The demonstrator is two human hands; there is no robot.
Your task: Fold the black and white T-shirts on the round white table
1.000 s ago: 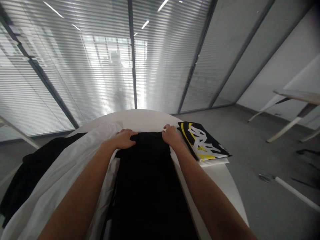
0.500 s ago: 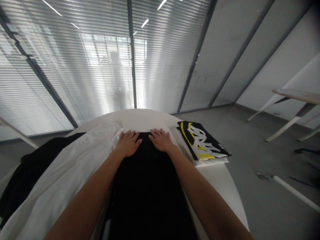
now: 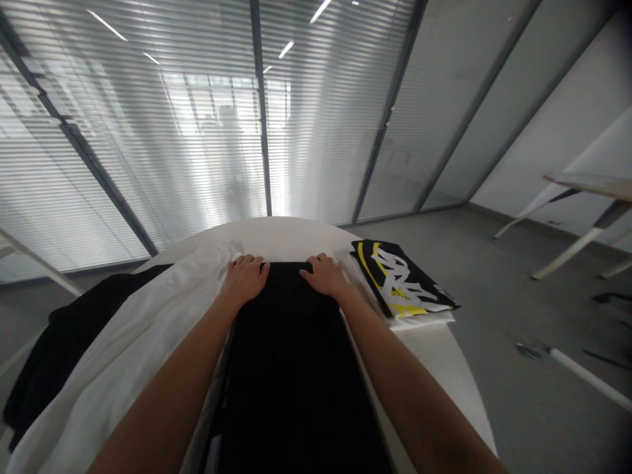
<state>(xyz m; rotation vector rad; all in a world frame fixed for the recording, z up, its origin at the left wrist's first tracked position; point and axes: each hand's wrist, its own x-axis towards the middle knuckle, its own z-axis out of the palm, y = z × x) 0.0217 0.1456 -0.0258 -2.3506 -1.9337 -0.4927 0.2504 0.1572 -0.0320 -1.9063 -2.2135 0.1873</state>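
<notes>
A black garment [image 3: 296, 368], folded into a long flat strip, runs from the table's far part toward me. At its far left corner, my left hand [image 3: 245, 280] is closed on the edge, thumb on the cloth and fingers curled over. My right hand [image 3: 326, 275] grips the far right corner in the same way. The fingertips of both hands are partly hidden. To the left, a loose white garment [image 3: 133, 336] lies spread out beside the strip. A folded black garment with yellow and white print [image 3: 402, 280] rests to the right of my right hand, on white cloth.
The round white table [image 3: 286, 234] has its curved edge at the far side and right. Another black cloth [image 3: 74, 322] hangs over the left side. Beyond are glass panels with blinds [image 3: 316, 131]. A second table [image 3: 592, 187] stands at right on the grey floor.
My hands have gone from lying flat with fingers spread to curling over the far corners of the black garment. They have also moved slightly apart.
</notes>
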